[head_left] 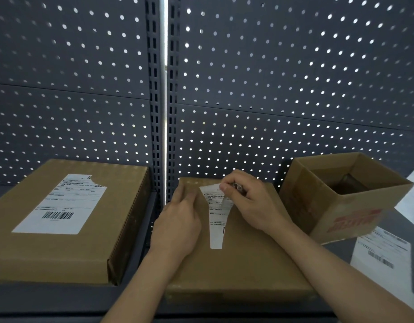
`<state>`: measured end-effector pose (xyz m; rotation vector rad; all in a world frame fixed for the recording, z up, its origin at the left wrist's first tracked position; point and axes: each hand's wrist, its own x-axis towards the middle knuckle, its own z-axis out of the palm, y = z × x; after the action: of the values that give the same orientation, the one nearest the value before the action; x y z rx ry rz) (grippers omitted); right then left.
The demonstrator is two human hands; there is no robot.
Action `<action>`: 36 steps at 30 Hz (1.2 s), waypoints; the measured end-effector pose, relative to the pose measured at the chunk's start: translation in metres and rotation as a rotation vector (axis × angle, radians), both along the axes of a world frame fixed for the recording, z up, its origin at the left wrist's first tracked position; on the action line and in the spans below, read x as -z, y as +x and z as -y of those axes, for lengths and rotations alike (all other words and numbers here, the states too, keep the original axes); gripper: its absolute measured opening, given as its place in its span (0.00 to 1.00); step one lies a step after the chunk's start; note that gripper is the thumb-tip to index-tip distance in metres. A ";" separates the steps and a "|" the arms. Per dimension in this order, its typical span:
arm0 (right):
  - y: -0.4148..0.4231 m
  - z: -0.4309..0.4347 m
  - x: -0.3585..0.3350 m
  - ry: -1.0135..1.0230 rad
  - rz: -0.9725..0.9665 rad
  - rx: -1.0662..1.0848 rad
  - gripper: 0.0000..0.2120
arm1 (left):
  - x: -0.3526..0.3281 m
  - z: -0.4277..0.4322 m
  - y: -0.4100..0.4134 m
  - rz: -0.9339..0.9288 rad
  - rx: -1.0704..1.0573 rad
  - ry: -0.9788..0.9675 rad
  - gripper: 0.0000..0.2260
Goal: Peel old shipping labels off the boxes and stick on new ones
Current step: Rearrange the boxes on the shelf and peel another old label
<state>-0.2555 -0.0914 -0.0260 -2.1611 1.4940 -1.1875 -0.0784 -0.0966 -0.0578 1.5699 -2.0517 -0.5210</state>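
pegboard wall (271, 66) | 3 boxes (61, 252) (236, 271) (336, 206) | 2 labels (68, 203) (216, 229) on them | right fingers (225, 188) pinch label (216, 220) | left fingers (187, 198) flat

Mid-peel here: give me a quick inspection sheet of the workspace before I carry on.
Surface: dark grey metal shelf.
Job's things: middle flat brown cardboard box, its white printed label partly peeled, lower end stuck; left flat cardboard box, white barcode label on, top corner torn; white label sheets at right.
Clutter: open brown carton with red print.
Hands: left hand presses flat on the middle box; right hand pinches the label's lifted end.
Cables: nothing seen.
Surroundings: grey perforated back panel.
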 end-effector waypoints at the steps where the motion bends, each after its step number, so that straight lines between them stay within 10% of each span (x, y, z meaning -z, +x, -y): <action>1: 0.001 -0.002 -0.002 0.003 0.029 0.007 0.07 | 0.000 0.000 0.000 -0.004 0.001 0.001 0.22; 36: 0.009 -0.011 -0.019 0.176 0.772 -0.164 0.16 | 0.000 -0.001 0.001 -0.028 0.017 -0.019 0.21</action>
<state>-0.2470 -0.0808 -0.0070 -1.4111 1.0077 -1.5140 -0.0775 -0.0954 -0.0574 1.5269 -2.0454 -0.5251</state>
